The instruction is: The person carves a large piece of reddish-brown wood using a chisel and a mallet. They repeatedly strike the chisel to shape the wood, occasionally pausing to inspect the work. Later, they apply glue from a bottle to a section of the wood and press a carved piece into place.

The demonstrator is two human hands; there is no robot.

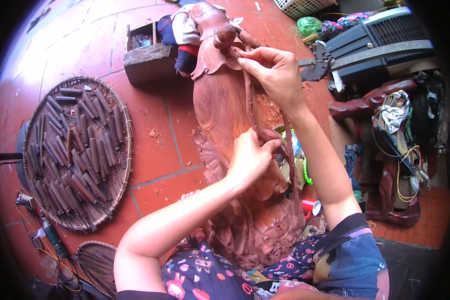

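A large reddish-brown carved wooden statue (220,107) lies stretched out before me, with its rounded head at the far end and an intricately carved base close to my lap. My right hand (277,75) is at the upper part of the figure, thumb and fingers pinched together against the carving; whatever is between them is too small to make out. Lower down, my left hand (250,156) rests on the statue's middle. Its fingers are curled in at a long thin carved strip (290,172) along the right side, and their grip is partly hidden.
A round woven tray (127,150) full of dark-handled carving tools sits on the left. Bundled cloth (185,30) and a wooden box (152,62) are by the statue's head. Right stand a dark plastic crate (370,47), a red mug (311,206) and glossy wooden furniture (400,215). A green power tool (55,240) lies lower left.
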